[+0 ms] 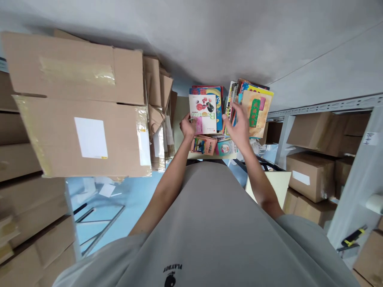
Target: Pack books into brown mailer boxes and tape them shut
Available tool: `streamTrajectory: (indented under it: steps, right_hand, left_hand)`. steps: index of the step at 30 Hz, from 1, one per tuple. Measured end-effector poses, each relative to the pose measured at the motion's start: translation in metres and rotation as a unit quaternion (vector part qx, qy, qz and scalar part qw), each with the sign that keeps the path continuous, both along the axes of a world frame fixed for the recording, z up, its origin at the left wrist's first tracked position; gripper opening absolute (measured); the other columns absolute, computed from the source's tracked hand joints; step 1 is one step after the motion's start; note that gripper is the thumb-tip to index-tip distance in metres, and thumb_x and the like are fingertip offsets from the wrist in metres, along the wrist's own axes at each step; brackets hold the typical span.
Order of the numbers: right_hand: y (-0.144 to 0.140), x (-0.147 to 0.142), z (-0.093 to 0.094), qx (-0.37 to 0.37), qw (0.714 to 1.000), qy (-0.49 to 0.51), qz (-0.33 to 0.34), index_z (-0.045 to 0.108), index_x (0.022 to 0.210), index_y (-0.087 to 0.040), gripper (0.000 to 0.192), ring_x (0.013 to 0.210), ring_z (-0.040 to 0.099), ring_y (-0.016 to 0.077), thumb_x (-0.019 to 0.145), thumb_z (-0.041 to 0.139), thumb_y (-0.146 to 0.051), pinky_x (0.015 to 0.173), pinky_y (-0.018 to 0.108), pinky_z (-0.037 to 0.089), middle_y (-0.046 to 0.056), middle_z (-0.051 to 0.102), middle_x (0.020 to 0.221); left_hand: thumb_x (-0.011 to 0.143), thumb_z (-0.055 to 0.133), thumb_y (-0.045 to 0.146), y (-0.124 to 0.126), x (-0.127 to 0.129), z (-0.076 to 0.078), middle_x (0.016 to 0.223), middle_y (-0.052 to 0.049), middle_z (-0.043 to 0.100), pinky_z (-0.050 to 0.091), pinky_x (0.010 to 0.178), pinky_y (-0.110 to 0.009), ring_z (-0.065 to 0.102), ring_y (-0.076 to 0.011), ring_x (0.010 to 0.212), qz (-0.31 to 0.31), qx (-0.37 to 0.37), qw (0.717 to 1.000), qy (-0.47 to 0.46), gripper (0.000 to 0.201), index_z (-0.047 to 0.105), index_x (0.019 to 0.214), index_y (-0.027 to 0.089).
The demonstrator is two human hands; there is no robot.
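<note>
A white book [203,105] with red and black pictures on its cover lies on top of a stack of colourful books in front of me. My left hand [188,126] grips this book's left edge, fingers curled at its lower corner. My right hand [238,122] is between the two stacks, thumb and fingers spread, beside the right stack; nothing shows in its grasp. The right stack has a tan book [255,115] with a green label on top. Nearer me lie a pink book [206,146] and a teal book [225,148].
Flattened cardboard boxes [83,79] stand upright at the left. Boxes [311,173] fill a metal shelf [348,175] at the right, where a yellow and black utility knife [354,236] rests. A metal frame [103,229] and paper scraps [107,190] are on the blue floor. A grey wall [203,40] rises behind the books.
</note>
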State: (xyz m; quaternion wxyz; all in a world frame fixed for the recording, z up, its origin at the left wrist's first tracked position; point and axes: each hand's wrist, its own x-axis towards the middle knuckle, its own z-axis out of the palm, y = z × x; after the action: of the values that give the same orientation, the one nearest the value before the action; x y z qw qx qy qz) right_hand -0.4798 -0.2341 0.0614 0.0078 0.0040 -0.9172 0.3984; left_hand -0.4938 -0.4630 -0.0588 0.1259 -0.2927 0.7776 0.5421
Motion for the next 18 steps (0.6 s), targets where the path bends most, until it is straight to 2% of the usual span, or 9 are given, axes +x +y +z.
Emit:
streamTrajectory:
  steps: [5, 9, 11, 13, 15, 18]
  right_hand:
    - [-0.054, -0.002, -0.051, 0.013, 0.986, -0.161, 0.044, 0.057, 0.177, -0.019, 0.085, 0.171, 0.056, 0.0415, 0.114, 0.063, -0.076, 0.146, 0.063, 0.043, 0.025, 0.063, 0.177]
    - [-0.075, -0.008, -0.082, 0.040, 0.965, -0.258, -0.009, 0.047, 0.183, -0.008, 0.088, 0.177, 0.049, 0.0433, 0.115, 0.065, -0.060, 0.149, 0.063, 0.037, 0.031, 0.055, 0.183]
    - [-0.080, -0.012, -0.088, 0.061, 0.952, -0.297, -0.031, 0.041, 0.184, -0.001, 0.090, 0.179, 0.045, 0.0443, 0.115, 0.064, -0.054, 0.149, 0.062, 0.037, 0.034, 0.050, 0.185]
    - [-0.085, -0.015, -0.091, 0.072, 0.943, -0.322, -0.048, 0.038, 0.183, 0.003, 0.092, 0.179, 0.045, 0.0454, 0.114, 0.065, -0.052, 0.148, 0.061, 0.039, 0.037, 0.049, 0.185]
    - [-0.090, -0.017, -0.092, 0.058, 0.942, -0.321, -0.076, 0.039, 0.181, 0.004, 0.094, 0.177, 0.048, 0.0462, 0.113, 0.068, -0.053, 0.146, 0.062, 0.041, 0.038, 0.053, 0.181]
    - [-0.099, -0.019, -0.092, 0.011, 0.942, -0.307, -0.132, 0.046, 0.176, 0.001, 0.086, 0.168, 0.057, 0.0473, 0.112, 0.069, -0.051, 0.141, 0.066, 0.047, 0.035, 0.066, 0.168]
  left_hand:
    - [0.106, 0.068, 0.018, -0.002, 0.003, 0.010, 0.143, -0.019, 0.084, 0.056, 0.131, -0.052, 0.079, -0.0349, 0.138, 0.010, -0.033, 0.999, 0.025, 0.028, 0.076, 0.133, 0.019]
    - [0.108, 0.068, 0.017, -0.005, 0.001, 0.018, 0.142, -0.015, 0.083, 0.058, 0.131, -0.048, 0.080, -0.0321, 0.139, -0.019, -0.016, 0.998, 0.055, 0.036, 0.068, 0.144, 0.022]
    - [0.107, 0.072, 0.019, -0.006, -0.003, 0.020, 0.147, -0.017, 0.082, 0.058, 0.130, -0.046, 0.078, -0.0324, 0.143, -0.027, -0.035, 0.999, 0.030, 0.037, 0.068, 0.144, 0.021]
    - [0.105, 0.078, 0.023, -0.004, -0.007, 0.022, 0.148, -0.023, 0.081, 0.058, 0.129, -0.048, 0.078, -0.0373, 0.145, -0.048, -0.058, 0.996, -0.037, 0.033, 0.071, 0.137, 0.018]
    - [0.104, 0.079, 0.023, -0.002, -0.008, 0.024, 0.143, -0.026, 0.082, 0.058, 0.129, -0.052, 0.078, -0.0420, 0.143, -0.080, -0.065, 0.991, -0.087, 0.026, 0.074, 0.129, 0.016]
    - [0.102, 0.070, 0.012, -0.004, -0.005, 0.029, 0.144, -0.027, 0.083, 0.055, 0.132, -0.057, 0.077, -0.0438, 0.145, -0.078, -0.067, 0.992, -0.067, 0.030, 0.074, 0.132, 0.015]
